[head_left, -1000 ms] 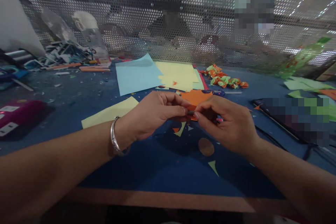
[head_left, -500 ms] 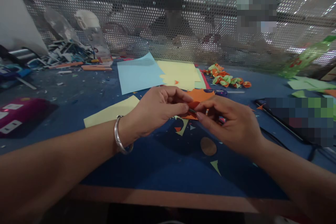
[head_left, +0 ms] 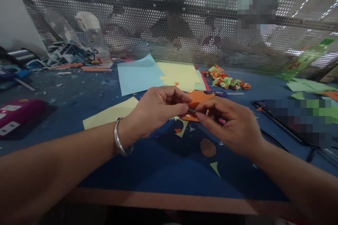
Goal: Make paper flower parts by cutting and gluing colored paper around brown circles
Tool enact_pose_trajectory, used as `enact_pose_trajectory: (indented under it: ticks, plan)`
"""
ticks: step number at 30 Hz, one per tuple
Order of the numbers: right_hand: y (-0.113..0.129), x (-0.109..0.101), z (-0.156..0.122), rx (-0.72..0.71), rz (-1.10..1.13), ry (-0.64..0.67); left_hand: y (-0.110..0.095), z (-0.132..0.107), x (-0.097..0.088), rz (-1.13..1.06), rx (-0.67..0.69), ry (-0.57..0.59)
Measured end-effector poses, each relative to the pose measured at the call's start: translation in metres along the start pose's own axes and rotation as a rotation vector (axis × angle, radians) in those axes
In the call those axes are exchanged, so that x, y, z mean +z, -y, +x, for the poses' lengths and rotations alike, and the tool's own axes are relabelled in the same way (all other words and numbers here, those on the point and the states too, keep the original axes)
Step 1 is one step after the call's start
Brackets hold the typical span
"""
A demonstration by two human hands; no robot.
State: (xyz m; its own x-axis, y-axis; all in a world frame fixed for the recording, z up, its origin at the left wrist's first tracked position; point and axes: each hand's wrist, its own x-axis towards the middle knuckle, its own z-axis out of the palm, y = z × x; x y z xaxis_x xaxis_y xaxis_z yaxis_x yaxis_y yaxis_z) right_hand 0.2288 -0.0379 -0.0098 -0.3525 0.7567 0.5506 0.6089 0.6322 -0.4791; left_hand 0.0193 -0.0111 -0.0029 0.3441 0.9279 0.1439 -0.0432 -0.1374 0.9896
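Between the fingertips of both hands is a thin dark stick-like piece [head_left: 192,111], too small to make out fully. My left hand [head_left: 158,110] pinches its left end with thumb and forefinger; a silver bangle sits on that wrist. My right hand [head_left: 232,123] pinches the other end, its remaining fingers curled under. Just behind the fingertips shows a cut orange paper [head_left: 202,95] with a scalloped edge, partly hidden by the hands. Whether the fingers also hold some of this paper I cannot tell. Beneath lie green scraps [head_left: 182,130] and a brown disc [head_left: 208,147].
Blue paper [head_left: 139,75] and yellow paper [head_left: 181,74] lie behind the hands, beside crumpled orange-and-green paper pieces [head_left: 224,79]. A phone [head_left: 290,121] with a cable is at right, a magenta box [head_left: 19,114] at left. Bottles [head_left: 96,38] stand by the perforated metal screen [head_left: 137,17].
Both hands keep nearly the same pose and hold, with the dark piece turned very slightly between the fingertips. The whole view has shifted a little.
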Motion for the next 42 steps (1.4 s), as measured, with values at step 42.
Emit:
enact_pose_trajectory:
  ticks: [42]
  plan:
    - [0.005, 0.001, 0.008, 0.251, 0.245, 0.059, 0.006, -0.006, 0.011, 0.108, 0.179, -0.095]
